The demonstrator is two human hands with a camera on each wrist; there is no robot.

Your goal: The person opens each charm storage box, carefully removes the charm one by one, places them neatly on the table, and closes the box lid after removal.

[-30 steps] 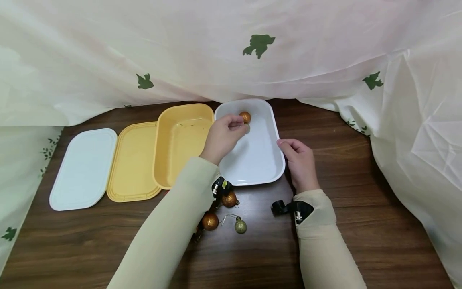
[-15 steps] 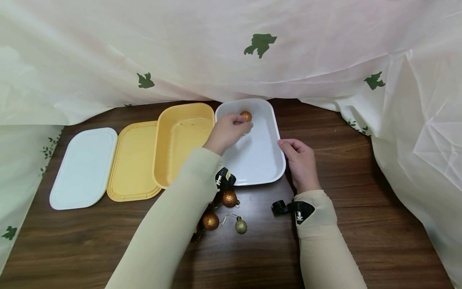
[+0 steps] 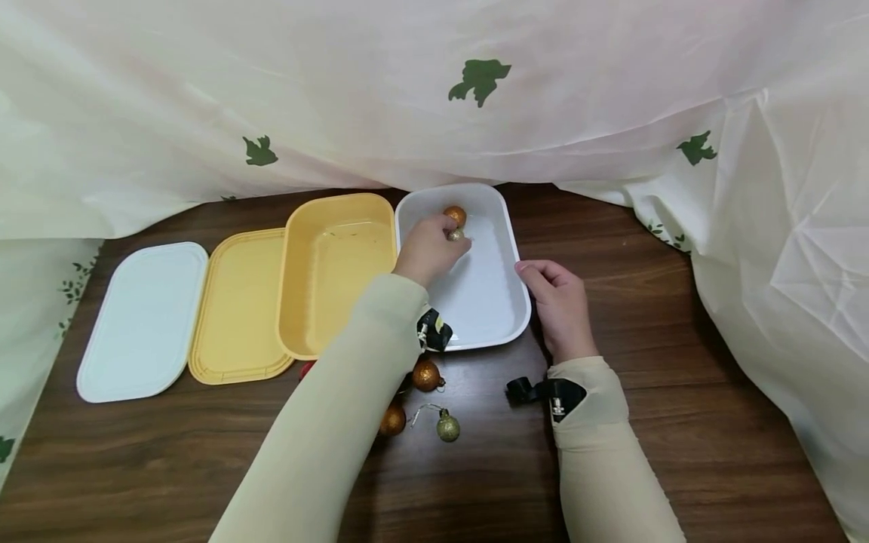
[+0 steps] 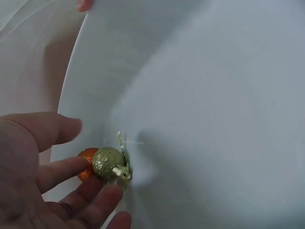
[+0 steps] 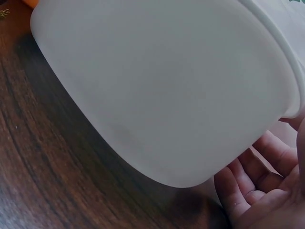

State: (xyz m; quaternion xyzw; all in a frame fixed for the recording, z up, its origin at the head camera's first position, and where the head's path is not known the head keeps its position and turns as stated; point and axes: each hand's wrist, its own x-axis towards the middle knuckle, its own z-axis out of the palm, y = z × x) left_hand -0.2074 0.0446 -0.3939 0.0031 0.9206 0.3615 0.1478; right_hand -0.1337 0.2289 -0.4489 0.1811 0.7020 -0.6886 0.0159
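Observation:
In the head view, my left hand (image 3: 429,250) is inside the white plastic box (image 3: 480,302), near its far left corner. A glittery gold-green Christmas ball (image 4: 107,163) with a string loop lies by its fingers. The left wrist view shows the thumb well apart from this ball and the fingers loosely bent beside it. Just behind it sits an orange Christmas ball (image 3: 455,216), partly hidden in the left wrist view by a finger and the green ball. My right hand (image 3: 560,308) grips the box's right rim, thumb on top, other fingers bent below the rim outside the wall.
Left of the white box stands a yellow box (image 3: 333,294), then a yellow lid (image 3: 241,309) and a white lid (image 3: 145,320). Orange balls (image 3: 426,375), a gold-green ball (image 3: 448,426) and a red one (image 3: 307,369) lie in front, partly behind the left forearm. Cloth hangs behind.
My left fingers have spread from the gold-green ball, which shows between them and rests beside the orange ball. The right hand keeps its grip on the rim. The head view has shifted slightly.

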